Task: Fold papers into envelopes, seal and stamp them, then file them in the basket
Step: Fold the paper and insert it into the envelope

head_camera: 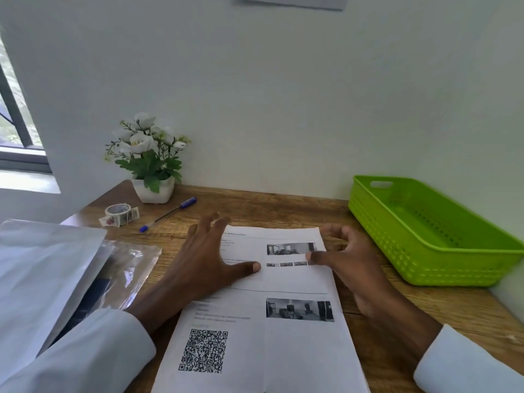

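Paper lay flat on surface; left hand spread open on it, right hand open, thumb touching.

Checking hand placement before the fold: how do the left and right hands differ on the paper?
The left hand lies flat, fingers spread, over the paper's upper left; the right hand sits at the right edge, fingers curled off the sheet. The left thumb points right, the right thumb left. Both thumbs rest on the paper.

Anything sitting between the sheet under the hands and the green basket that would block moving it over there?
Nothing visible. The printed sheet lies under both hands, and only bare desk separates its right edge from the green basket. The pen and tape roll lie to the left, away from that path.
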### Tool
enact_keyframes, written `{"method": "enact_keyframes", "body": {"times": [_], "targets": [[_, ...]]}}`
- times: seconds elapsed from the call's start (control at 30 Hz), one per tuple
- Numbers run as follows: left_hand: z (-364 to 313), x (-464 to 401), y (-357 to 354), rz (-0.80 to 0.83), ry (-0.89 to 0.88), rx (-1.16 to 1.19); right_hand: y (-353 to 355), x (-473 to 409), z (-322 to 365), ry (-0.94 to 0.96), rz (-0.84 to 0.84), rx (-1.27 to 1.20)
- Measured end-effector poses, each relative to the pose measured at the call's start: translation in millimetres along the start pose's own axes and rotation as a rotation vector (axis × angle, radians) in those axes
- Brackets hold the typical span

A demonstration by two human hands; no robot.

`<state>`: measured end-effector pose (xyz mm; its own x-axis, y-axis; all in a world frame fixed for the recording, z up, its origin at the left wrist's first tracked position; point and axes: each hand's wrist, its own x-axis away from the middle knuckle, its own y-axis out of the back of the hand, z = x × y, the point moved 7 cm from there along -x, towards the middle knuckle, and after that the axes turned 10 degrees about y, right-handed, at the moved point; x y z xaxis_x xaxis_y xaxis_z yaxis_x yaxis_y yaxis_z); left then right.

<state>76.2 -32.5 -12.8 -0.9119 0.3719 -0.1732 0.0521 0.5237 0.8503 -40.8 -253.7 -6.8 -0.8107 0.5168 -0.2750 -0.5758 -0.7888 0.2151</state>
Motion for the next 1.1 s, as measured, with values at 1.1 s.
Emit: {"method": "enact_keyframes", "body": {"times": [1.1], "targets": [[19.7,-20.0,-0.2,0.388,0.281,0.933,-5.8,-34.6,-26.3,-0.163,-0.097,-0.533]]}}
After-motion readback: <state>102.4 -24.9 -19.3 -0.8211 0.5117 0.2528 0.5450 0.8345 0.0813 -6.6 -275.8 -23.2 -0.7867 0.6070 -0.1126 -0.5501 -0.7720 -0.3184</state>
